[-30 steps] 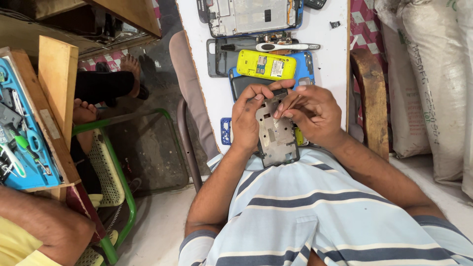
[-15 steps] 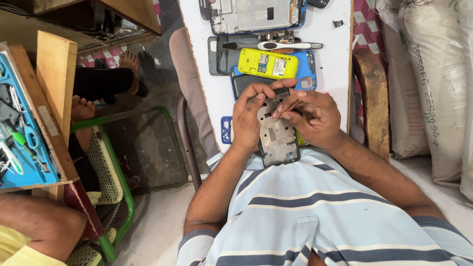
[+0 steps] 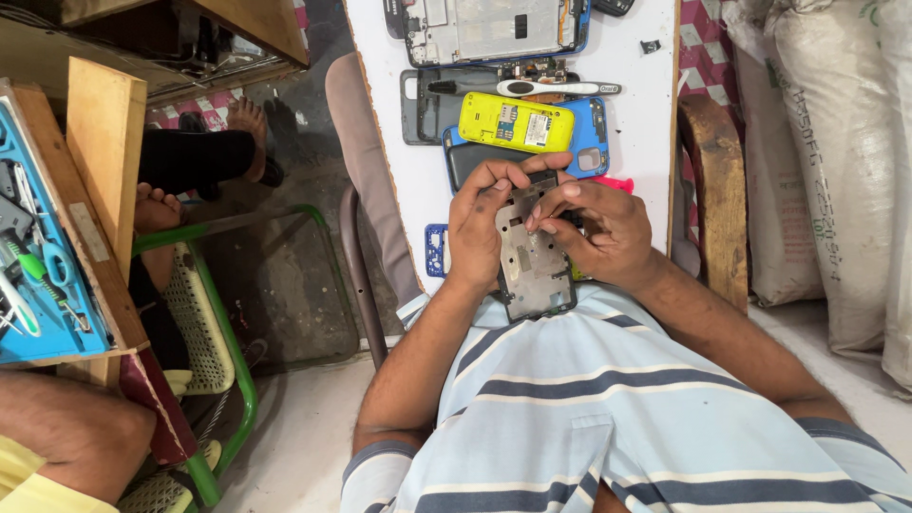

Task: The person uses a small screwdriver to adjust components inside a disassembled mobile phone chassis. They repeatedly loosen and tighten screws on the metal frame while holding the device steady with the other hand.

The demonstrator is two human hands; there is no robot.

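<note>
1. In the head view, we saw the left hand [image 3: 478, 226] wrapped around the left edge of a grey phone frame [image 3: 532, 261]; its fingers were closed on that edge, with the thumb curled over the top corner.
2. We saw the right hand [image 3: 600, 228] on the frame's right side; its fingertips [image 3: 543, 211] were pinched together against the upper part of the frame, though we could not tell what, if anything, lay between them.
3. The frame stood lengthwise between both hands, over the near edge of the white table [image 3: 655, 85] and just above the striped shirt [image 3: 617, 418].
4. Beyond the hands we noted a yellow phone back [image 3: 516, 123] lying on a blue phone case [image 3: 594, 133]; a white-handled tool [image 3: 560, 88] lay just behind it; a larger opened phone chassis [image 3: 489, 27] lay at the far edge.
5. A small blue bezel piece [image 3: 436, 250] sat on the table just left of the left wrist.
6. Well apart on the left, we saw a blue tool tray [image 3: 38, 275] on a wooden ledge; another person's bare feet [image 3: 157, 204] rested near a green metal stool frame [image 3: 223, 323].
</note>
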